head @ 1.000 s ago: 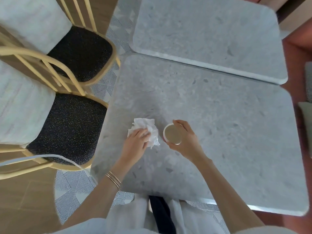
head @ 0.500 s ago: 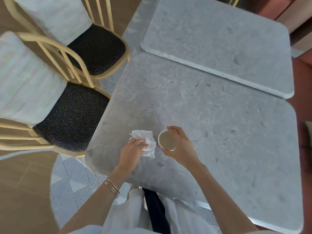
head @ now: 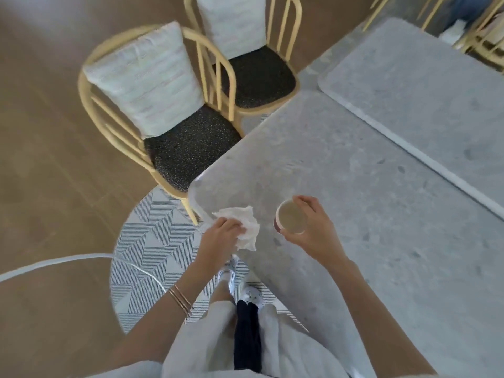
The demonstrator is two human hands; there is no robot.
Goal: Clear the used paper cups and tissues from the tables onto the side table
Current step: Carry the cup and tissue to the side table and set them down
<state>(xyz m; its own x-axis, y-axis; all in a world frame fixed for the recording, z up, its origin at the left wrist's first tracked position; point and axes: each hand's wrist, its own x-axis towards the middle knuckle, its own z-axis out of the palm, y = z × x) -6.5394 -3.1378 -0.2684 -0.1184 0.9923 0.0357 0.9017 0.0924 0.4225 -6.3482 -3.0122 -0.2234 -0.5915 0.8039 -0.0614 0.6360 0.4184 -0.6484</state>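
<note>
White crumpled paper tissue (head: 246, 227) is pinched in the curled fingers of the left hand (head: 222, 237). It is now carried at the near left corner of the grey speckled stone worktop (head: 354, 186), partly hanging past the edge above the striped grey rug (head: 147, 241). 1 second ago the same tissue was being gathered on the surface, further in from that edge.

The small round paper cup (head: 289, 221), pale inside with a dark red wall, is gripped round its rim and side by the right hand (head: 316, 236), with the thumb on the near side and the fingers on the far side. It is seen tilted and is judged to be lifted clear of the worktop, where it was standing upright before.

The view has also been swung to the left, so that the 2 pale wooden chairs with dark seat pads (head: 191, 148) are brought to the far left of the scene.

Both items are therefore taken as picked up, and the gathering step at this worktop is judged done. The side table is not in view, so the carry to it and the setting down are what remain. Care is called for with the tilted cup, since it cannot be told whether any liquid is left in it.
</note>
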